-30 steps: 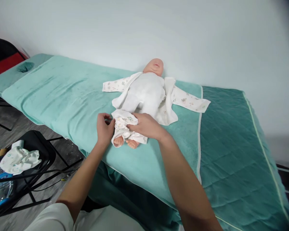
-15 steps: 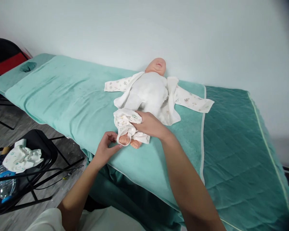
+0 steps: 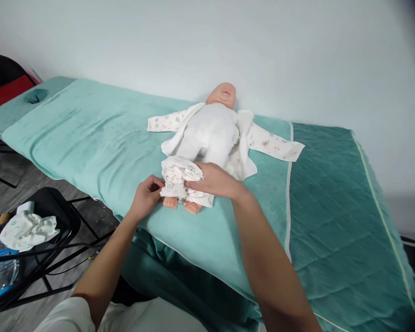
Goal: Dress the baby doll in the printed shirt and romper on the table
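A baby doll (image 3: 210, 133) lies on its back on a teal towel (image 3: 100, 138) that covers a padded table. An open patterned white top (image 3: 273, 146) is spread out under it. Bunched patterned trousers (image 3: 180, 177) sit around the doll's legs, with both bare feet (image 3: 181, 204) sticking out. My left hand (image 3: 145, 196) pinches the lower left edge of the trousers beside the doll's foot. My right hand (image 3: 216, 180) grips the bunched cloth from the right, fingers closed on it.
A darker teal quilted cover (image 3: 335, 207) lies over the right part of the table. A black chair (image 3: 51, 221) at the lower left holds a crumpled white cloth (image 3: 27, 228) and a water bottle (image 3: 2, 267). A red and black chair (image 3: 5, 83) stands at the far left.
My left hand dropped from the trousers' upper edge to below the doll's feet, then rose to pinch the trouser leg hem. The trousers have bunched higher, showing more of the feet.
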The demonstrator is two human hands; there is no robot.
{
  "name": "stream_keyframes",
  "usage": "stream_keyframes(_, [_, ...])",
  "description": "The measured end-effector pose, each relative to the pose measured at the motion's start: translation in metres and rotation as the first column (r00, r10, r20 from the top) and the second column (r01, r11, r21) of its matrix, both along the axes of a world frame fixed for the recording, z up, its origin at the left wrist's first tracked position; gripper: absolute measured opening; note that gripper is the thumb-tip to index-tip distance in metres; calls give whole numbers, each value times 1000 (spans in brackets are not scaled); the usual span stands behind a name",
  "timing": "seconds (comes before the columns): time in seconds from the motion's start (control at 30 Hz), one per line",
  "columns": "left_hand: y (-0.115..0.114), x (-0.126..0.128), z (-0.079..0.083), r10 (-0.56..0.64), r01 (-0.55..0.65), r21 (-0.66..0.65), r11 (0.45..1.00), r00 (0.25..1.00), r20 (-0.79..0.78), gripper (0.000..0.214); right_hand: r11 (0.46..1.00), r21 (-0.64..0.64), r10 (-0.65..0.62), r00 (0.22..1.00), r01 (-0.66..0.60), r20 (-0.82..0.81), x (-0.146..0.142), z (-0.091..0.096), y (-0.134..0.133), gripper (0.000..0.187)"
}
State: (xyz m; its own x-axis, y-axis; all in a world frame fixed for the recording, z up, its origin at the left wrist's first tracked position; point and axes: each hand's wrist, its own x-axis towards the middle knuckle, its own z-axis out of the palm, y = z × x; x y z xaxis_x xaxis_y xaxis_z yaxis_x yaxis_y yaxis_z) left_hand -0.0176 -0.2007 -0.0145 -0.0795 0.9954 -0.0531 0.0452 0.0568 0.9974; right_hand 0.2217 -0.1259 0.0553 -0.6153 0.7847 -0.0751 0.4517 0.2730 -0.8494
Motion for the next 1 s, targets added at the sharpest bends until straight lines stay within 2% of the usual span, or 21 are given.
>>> stream_keyframes(0.13, [11, 4, 1, 27, -27, 0, 1000, 999, -44, 25, 998, 25, -59, 995, 61, -76, -2, -7, 2, 35])
stream_keyframes(0.27, [9, 3, -1, 10, -8, 148, 989, 1000, -13, 16, 995, 33, -90, 989, 94, -118, -3, -9, 2, 35])
stream_keyframes(0.37, [12, 0, -1, 62, -73, 248, 966, 997, 53, 10, 988, 71, -130, 986, 138, -107, -5, -9, 3, 30])
stream_keyframes(0.43, [19, 0, 0, 98, -109, 278, 954, 994, 55, 16, 982, 86, -158, 983, 166, -95, -5, -10, 4, 27])
stream_keyframes(0.53, [33, 3, 3, 106, -99, 257, 961, 994, -13, 26, 978, 92, -182, 980, 189, -83, -6, -10, 4, 27])
stream_keyframes(0.67, [47, 7, 7, -5, 11, 197, 980, 999, -33, 38, 986, 46, -153, 979, 161, -136, -5, -10, 4, 36])
stream_keyframes(0.8, [50, 7, 11, -113, 119, 208, 971, 993, -44, 33, 992, 28, -117, 983, 122, -144, -2, -8, 2, 42])
stream_keyframes(1.0, [49, 7, 9, -94, 124, 278, 953, 989, -118, 26, 1000, -30, -3, 979, -4, -206, 2, -6, 1, 46])
